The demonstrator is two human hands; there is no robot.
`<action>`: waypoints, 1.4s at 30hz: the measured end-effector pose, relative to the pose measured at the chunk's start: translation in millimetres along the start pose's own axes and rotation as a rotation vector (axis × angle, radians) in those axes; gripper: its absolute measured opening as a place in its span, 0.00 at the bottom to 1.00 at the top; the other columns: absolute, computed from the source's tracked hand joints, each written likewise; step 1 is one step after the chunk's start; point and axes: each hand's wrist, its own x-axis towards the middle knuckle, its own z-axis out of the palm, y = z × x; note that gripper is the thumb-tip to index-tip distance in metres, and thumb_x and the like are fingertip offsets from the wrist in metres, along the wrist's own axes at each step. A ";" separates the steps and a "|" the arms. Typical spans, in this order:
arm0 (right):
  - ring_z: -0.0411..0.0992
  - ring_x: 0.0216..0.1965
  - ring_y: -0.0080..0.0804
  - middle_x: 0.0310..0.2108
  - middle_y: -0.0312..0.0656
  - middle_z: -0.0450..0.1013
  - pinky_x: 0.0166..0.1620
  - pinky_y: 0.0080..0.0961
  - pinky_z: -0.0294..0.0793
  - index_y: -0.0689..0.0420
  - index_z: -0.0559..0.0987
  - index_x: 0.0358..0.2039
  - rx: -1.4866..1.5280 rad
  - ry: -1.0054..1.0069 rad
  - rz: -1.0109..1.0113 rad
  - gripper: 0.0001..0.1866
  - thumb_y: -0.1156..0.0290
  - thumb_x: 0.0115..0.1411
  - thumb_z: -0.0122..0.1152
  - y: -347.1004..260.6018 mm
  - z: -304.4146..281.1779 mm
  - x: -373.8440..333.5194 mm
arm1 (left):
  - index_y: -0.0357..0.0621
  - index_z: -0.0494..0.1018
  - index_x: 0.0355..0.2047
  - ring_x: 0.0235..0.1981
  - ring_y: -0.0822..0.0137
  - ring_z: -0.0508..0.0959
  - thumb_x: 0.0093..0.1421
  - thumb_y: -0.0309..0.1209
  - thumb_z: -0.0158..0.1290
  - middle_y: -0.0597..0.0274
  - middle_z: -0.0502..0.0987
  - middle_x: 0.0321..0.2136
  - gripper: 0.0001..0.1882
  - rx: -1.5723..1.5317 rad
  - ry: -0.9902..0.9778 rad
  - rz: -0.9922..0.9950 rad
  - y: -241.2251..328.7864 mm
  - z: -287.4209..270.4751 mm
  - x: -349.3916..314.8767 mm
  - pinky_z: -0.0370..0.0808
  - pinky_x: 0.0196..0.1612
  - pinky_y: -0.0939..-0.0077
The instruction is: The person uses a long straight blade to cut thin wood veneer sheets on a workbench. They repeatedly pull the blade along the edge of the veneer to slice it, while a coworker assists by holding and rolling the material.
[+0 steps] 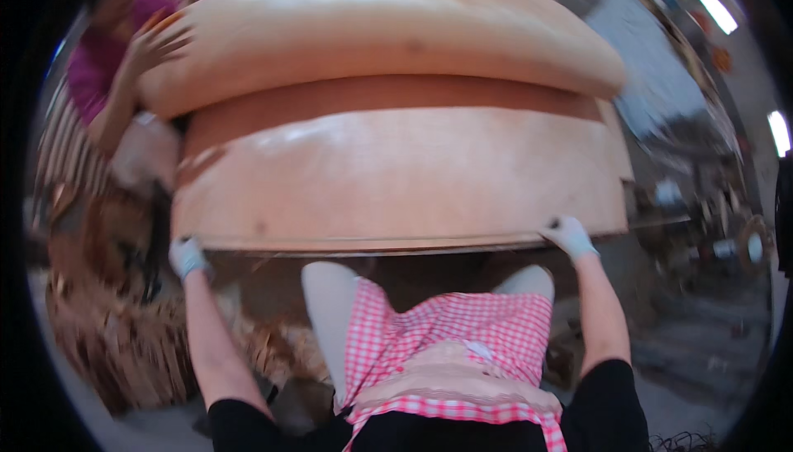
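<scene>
A broad pale-brown wood veneer sheet lies flat in front of me on a stack of such sheets. Over its far part, another veneer sheet bends up in a wide curl and casts a shadow band. My left hand, in a white glove, is closed at the near left corner of the flat sheet, blurred. At the near edge toward the right corner, my right hand, gloved too, pinches the sheet's edge between thumb and fingers. Its fingertips look dark.
At the far left a co-worker in a purple top has a spread hand by the curled sheet. Torn veneer scraps heap on the floor at left. A pale sheet-like covering and dark machinery stand at right.
</scene>
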 end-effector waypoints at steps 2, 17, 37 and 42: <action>0.79 0.44 0.54 0.39 0.57 0.81 0.50 0.45 0.78 0.59 0.86 0.36 -0.061 -0.002 0.044 0.27 0.46 0.50 0.71 -6.9 -3.4 3.3 | 0.37 0.76 0.51 0.44 0.45 0.82 0.54 0.35 0.60 0.41 0.82 0.44 0.25 0.449 0.264 0.055 47.2 2.2 -38.0 0.77 0.51 0.56; 0.79 0.46 0.51 0.41 0.53 0.81 0.51 0.44 0.77 0.55 0.86 0.39 0.189 -0.021 -0.059 0.15 0.60 0.56 0.61 54.3 -28.4 -4.5 | 0.31 0.50 0.72 0.74 0.42 0.50 0.58 0.52 0.59 0.37 0.52 0.72 0.52 0.508 -0.672 1.113 239.2 276.4 -465.1 0.43 0.75 0.48; 0.78 0.38 0.41 0.35 0.50 0.79 0.45 0.35 0.75 0.62 0.79 0.39 0.786 0.916 0.154 0.09 0.69 0.65 0.60 178.9 9.5 -24.5 | 0.42 0.81 0.42 0.34 0.44 0.81 0.62 0.40 0.57 0.48 0.82 0.36 0.15 0.323 -0.871 1.116 217.6 225.9 -498.0 0.79 0.38 0.52; 0.76 0.46 0.27 0.45 0.47 0.79 0.50 0.25 0.75 0.62 0.79 0.39 1.079 0.129 -0.203 0.04 0.77 0.64 0.61 -39.4 32.9 -137.4 | 0.43 0.79 0.49 0.38 0.58 0.81 0.52 0.34 0.70 0.52 0.80 0.41 0.24 -0.246 -0.923 0.927 231.7 171.1 -532.1 0.80 0.40 0.68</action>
